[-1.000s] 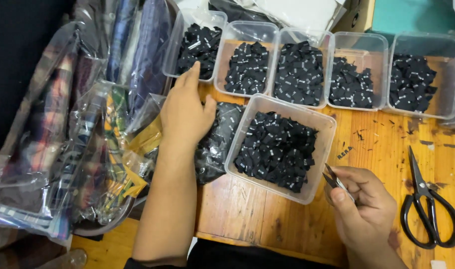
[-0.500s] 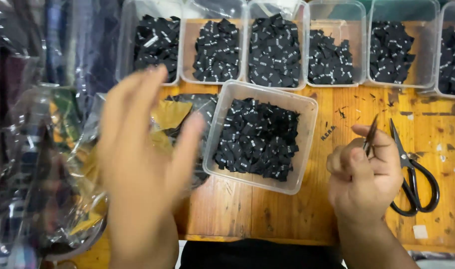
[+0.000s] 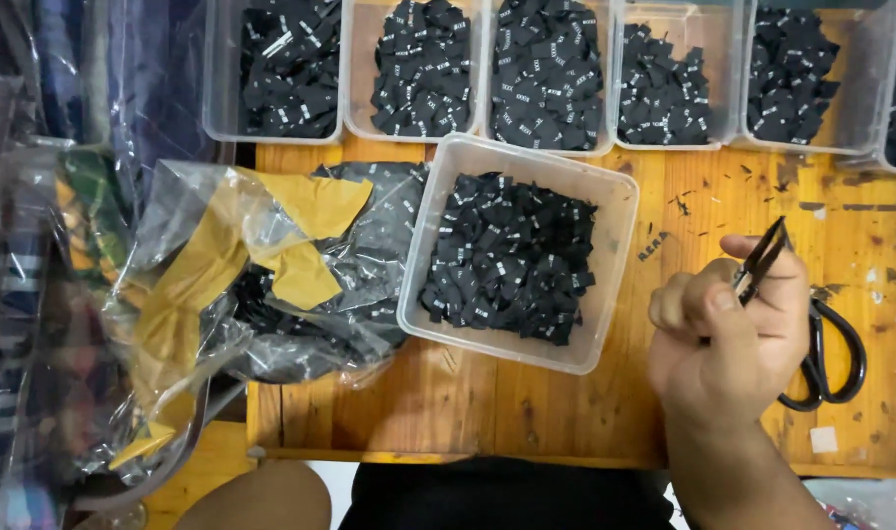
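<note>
Thread snips (image 3: 762, 260), small and dark, sit pinched between the right hand's (image 3: 733, 339) thumb and curled fingers above the wooden table (image 3: 723, 196); half a second ago the left hand blurred across the view, now it is gone. Clear tubs of black labels line the far edge; one tub (image 3: 620, 211) stands nearer, beside a crinkled plastic bag (image 3: 301, 285) patched with tan tape. Black scissors (image 3: 831, 348) lie partly hidden behind the hand.
</note>
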